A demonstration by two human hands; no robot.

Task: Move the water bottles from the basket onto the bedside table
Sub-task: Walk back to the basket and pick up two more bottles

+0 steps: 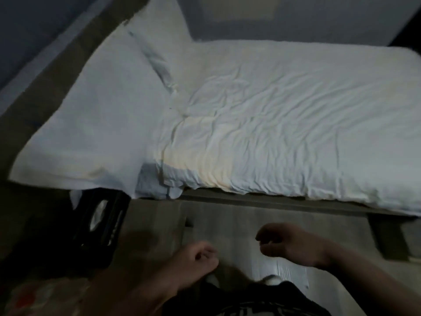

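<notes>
A dark basket (100,226) stands on the floor at the lower left, partly under the overhanging pillow, and pale shapes that look like water bottles (98,212) show through its side openings. My left hand (198,256) hangs low in the middle with fingers loosely curled and nothing in it. To its right, my right hand (289,244) is also loosely curled and holds nothing. Both hands are right of the basket and apart from it. No bedside table shows in this dim, blurred view.
A bed with a rumpled white sheet (273,122) fills the upper right. Two white pillows (95,124) lie at its left end, the nearer one overhanging the edge. A grey floor (227,224) runs along the bed's front. My feet (268,280) show at the bottom.
</notes>
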